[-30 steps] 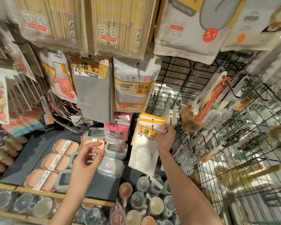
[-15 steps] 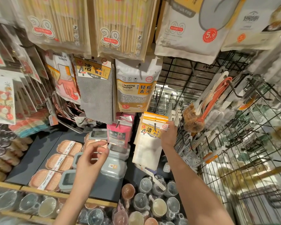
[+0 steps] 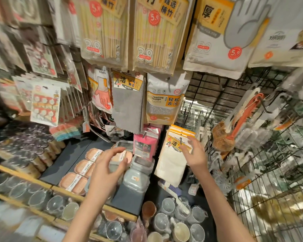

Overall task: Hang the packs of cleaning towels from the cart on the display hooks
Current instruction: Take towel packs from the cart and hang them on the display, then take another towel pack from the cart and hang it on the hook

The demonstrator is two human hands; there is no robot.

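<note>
1. I see the white cleaning towel packs [image 3: 173, 154] hanging from a display hook [image 3: 181, 142] on the wire grid, below the cleaning sponge pack [image 3: 164, 102].
2. Right hand [image 3: 193, 152] is at the yellow header card of the front pack, fingers loosely spread; I cannot tell whether they touch the card.
3. Left hand [image 3: 107, 170] hovers apart, over the lunch boxes [image 3: 84, 168] on the shelf [image 3: 63, 161], fingers and thumb curved, holding nothing.
4. Grey towel pack [image 3: 128, 105] hangs up and left of the white ones.
5. Mugs [image 3: 173, 224] crowd the lower tier; brushes [image 3: 234, 126] hang at right.
</note>
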